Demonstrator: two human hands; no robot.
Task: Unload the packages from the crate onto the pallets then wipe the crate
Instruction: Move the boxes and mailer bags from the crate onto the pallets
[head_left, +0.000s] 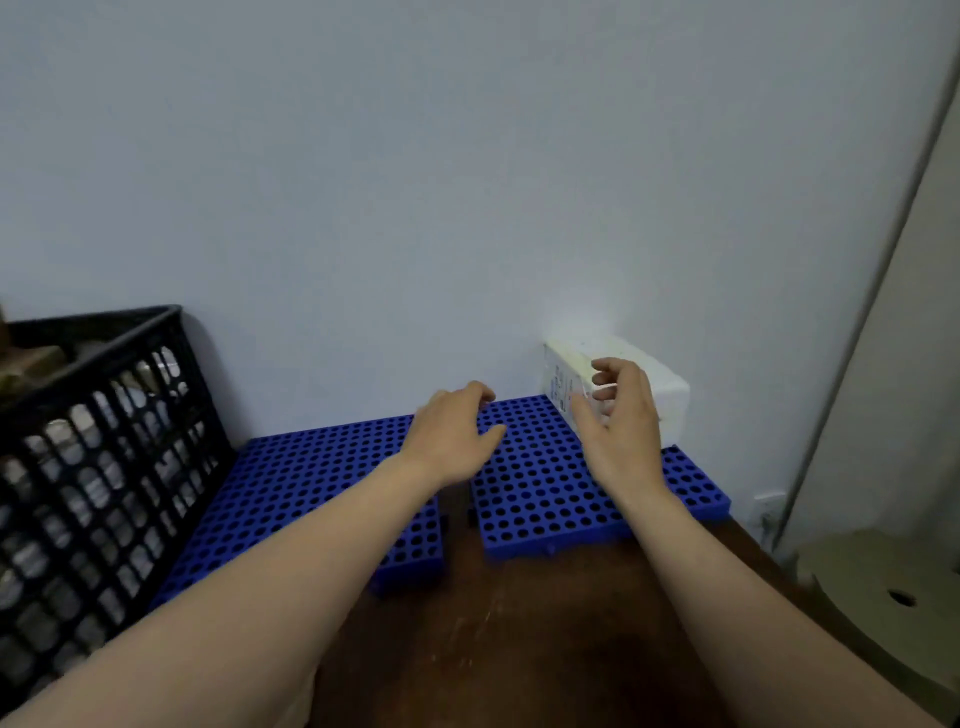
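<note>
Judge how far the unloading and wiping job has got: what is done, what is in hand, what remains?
Done: one white package stands on the right blue pallet, against the wall. In hand: nothing; the right hand is by that package, the left hand over the left pallet edge, both empty. Left: the black crate still holds items behind its lattice; wiping has not begun, no cloth shows.

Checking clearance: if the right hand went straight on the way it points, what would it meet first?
Most likely the package at the pallet's far right corner; the right hand sits just short of it, though depth is unclear.
</note>
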